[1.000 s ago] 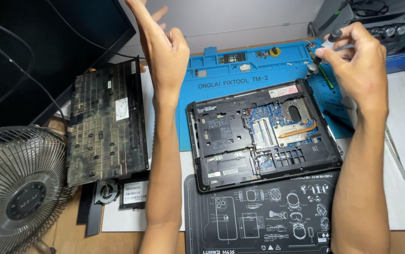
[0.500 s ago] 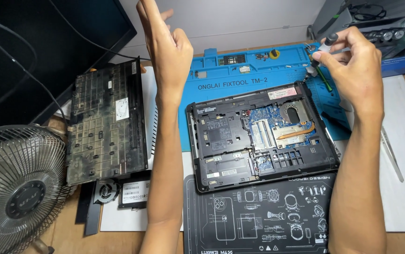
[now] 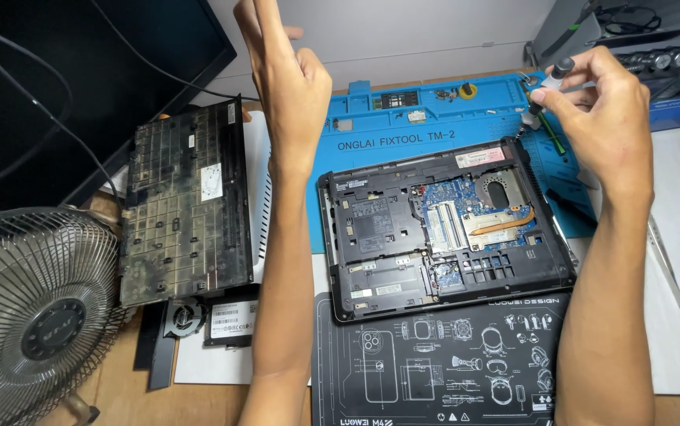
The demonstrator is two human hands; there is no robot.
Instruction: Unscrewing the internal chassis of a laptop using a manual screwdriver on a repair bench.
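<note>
Both hands little shifted since earlier frames; right hand [image 3: 596, 102] sits slightly higher, upper right of frame. Its fingers pinch small screwdriver [image 3: 547, 81], tip near rear corner of opened laptop [image 3: 442, 225] at centre on blue mat [image 3: 435, 126]. Left hand [image 3: 289, 75] raised upper centre, loosely curled, grasping nothing. Step in hand, seemingly: working corner screw; next move calls for steady tip seating.

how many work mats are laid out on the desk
2. A blue repair mat lies at the back under the opened laptop's far edge; a black mat with white device drawings lies in front, under its near edge. Others may be hidden beneath.
</note>
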